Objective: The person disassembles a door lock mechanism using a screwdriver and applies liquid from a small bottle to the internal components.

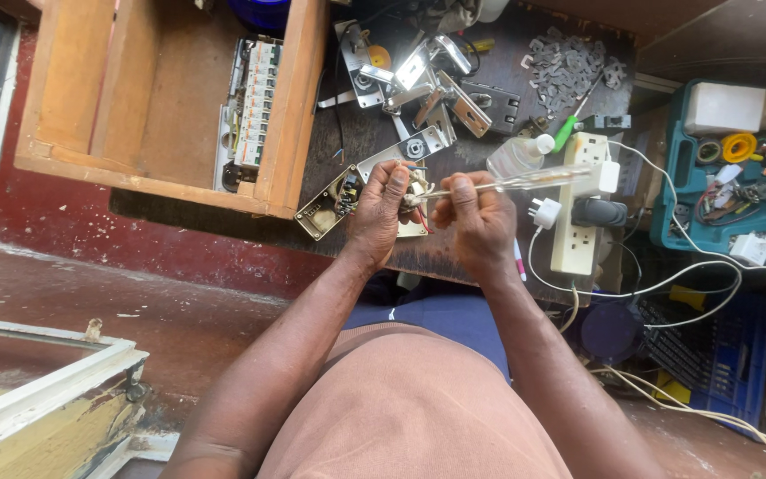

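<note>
Left hand (381, 208) grip around small wired part (416, 188) — right hand (480, 217) grip on clear-handled screwdriver (525, 182).

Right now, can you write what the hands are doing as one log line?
left hand: holds small wired part | right hand: holds clear-handled screwdriver, tip at part | under: dark table

The left hand (379, 213) covers most of the small part (416, 188) it grips, so what that part is cannot be told, and the screwdriver (525, 182) tip is lost between the fingers (465, 191). The toolbox (729, 168) and a white frame (42, 390) are cut off by the picture's edges. The grey metal bits (569, 64) are too small to tell apart.
</note>
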